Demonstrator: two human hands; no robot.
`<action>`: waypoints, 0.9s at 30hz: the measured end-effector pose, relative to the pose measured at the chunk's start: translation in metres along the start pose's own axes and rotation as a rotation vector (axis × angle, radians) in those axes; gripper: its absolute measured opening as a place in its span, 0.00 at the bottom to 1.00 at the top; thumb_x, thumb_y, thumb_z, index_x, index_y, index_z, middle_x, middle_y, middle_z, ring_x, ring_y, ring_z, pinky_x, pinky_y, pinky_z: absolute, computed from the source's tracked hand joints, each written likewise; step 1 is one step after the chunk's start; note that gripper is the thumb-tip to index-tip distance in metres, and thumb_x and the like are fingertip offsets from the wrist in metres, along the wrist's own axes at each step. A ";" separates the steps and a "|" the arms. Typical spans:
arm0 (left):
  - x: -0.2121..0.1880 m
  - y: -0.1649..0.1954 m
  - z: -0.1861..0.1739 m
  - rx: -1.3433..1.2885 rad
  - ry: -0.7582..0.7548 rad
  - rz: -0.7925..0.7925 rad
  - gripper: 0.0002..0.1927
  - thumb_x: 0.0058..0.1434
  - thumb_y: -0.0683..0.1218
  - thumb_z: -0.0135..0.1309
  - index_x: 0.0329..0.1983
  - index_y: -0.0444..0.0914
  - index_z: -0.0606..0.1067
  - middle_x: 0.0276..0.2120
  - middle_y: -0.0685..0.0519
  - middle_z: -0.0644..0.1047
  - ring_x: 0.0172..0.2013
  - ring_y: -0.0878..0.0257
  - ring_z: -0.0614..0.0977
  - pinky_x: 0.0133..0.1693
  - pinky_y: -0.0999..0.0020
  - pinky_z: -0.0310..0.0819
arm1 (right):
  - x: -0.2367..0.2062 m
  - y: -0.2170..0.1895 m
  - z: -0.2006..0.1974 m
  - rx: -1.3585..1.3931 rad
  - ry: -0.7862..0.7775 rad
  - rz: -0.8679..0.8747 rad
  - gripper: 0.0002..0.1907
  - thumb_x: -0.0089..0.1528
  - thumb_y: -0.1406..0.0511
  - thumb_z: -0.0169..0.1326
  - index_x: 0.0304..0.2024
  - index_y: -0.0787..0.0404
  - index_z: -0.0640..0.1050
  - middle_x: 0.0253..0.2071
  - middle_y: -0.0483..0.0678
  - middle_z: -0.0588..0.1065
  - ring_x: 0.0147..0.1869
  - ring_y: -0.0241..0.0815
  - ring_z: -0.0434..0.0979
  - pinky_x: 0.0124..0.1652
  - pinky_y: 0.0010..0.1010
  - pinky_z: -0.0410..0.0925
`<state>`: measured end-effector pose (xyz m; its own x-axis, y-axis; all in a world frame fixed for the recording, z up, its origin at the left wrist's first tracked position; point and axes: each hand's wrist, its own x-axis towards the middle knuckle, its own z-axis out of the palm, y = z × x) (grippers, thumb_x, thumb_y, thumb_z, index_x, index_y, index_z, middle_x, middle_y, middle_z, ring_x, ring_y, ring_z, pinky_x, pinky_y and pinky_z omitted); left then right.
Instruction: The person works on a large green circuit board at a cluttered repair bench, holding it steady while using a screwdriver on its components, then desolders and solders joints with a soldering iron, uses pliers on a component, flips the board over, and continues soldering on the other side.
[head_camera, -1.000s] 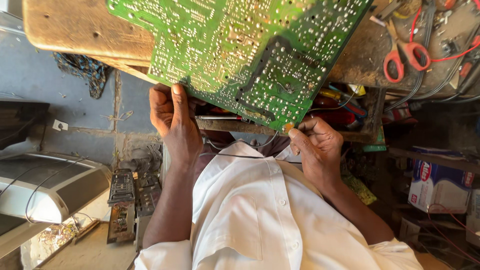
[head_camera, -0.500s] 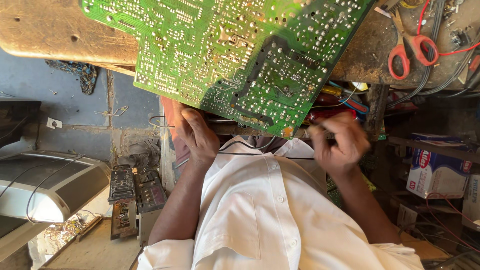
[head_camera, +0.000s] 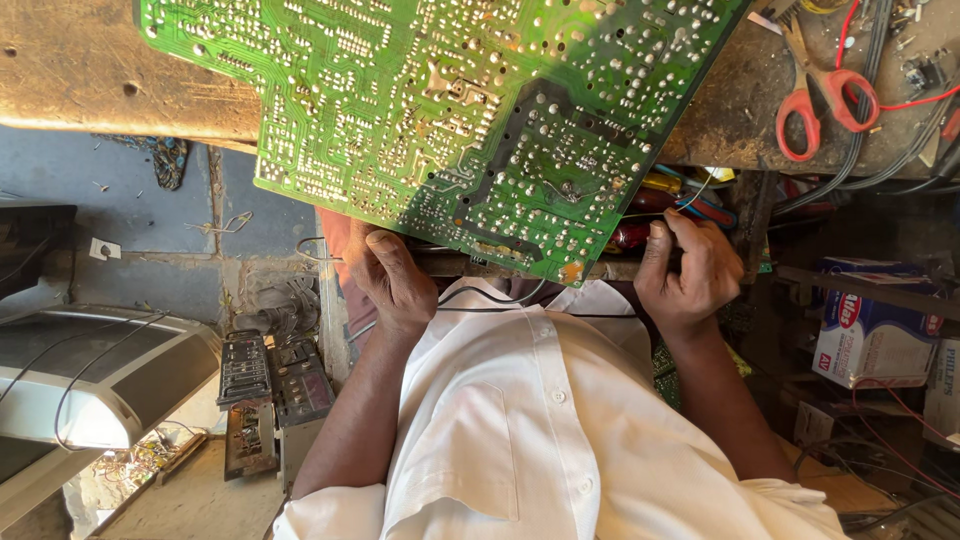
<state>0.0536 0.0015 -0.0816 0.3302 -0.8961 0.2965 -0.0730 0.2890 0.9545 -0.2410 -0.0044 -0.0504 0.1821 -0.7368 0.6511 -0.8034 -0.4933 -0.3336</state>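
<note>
A large green circuit board (head_camera: 450, 110) lies solder side up on a worn wooden bench (head_camera: 90, 70) and overhangs its near edge. My left hand (head_camera: 385, 285) sits just under the board's lower edge. Its thumb points up at the edge and its fingers are tucked out of sight beneath. A thin black wire (head_camera: 480, 303) runs past that hand across my white shirt. My right hand (head_camera: 690, 270) is curled among the red, blue and yellow screwdriver handles (head_camera: 685, 200) below the bench edge, closed around one of them.
Red-handled scissors (head_camera: 825, 100) and black and red cables lie on the bench at the upper right. A grey device casing (head_camera: 100, 380) and dark electronic parts (head_camera: 265, 390) sit on the floor at the left. Cardboard boxes (head_camera: 875, 330) stand on a shelf at the right.
The board has slid left and nearer the camera. My right hand has gone from pinching a thin wire up to the screwdriver handles. My left hand has dropped from the board's face to just below its edge.
</note>
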 end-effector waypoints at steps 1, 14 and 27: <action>-0.002 -0.003 -0.001 -0.016 -0.004 -0.003 0.31 0.81 0.62 0.34 0.58 0.27 0.68 0.46 0.48 0.75 0.44 0.65 0.74 0.48 0.72 0.67 | 0.000 0.000 0.000 0.004 0.001 -0.004 0.06 0.68 0.77 0.60 0.46 0.75 0.76 0.37 0.59 0.78 0.36 0.55 0.79 0.37 0.42 0.72; -0.009 -0.014 -0.003 0.003 0.048 -0.037 0.25 0.82 0.53 0.33 0.56 0.25 0.68 0.41 0.49 0.74 0.40 0.67 0.72 0.45 0.74 0.65 | -0.006 0.002 -0.006 0.074 0.084 0.119 0.10 0.68 0.76 0.59 0.50 0.74 0.74 0.38 0.56 0.77 0.39 0.51 0.79 0.42 0.38 0.73; 0.006 0.018 0.000 0.176 -0.002 0.089 0.24 0.86 0.54 0.32 0.53 0.28 0.68 0.44 0.46 0.71 0.45 0.62 0.70 0.51 0.69 0.63 | -0.009 0.046 -0.051 0.294 0.285 0.448 0.13 0.81 0.73 0.50 0.67 0.65 0.66 0.47 0.53 0.78 0.41 0.34 0.76 0.40 0.22 0.71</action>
<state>0.0542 0.0009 -0.0624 0.3131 -0.8705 0.3798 -0.2652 0.3039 0.9150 -0.3087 0.0035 -0.0368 -0.3296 -0.7693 0.5474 -0.5691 -0.3007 -0.7653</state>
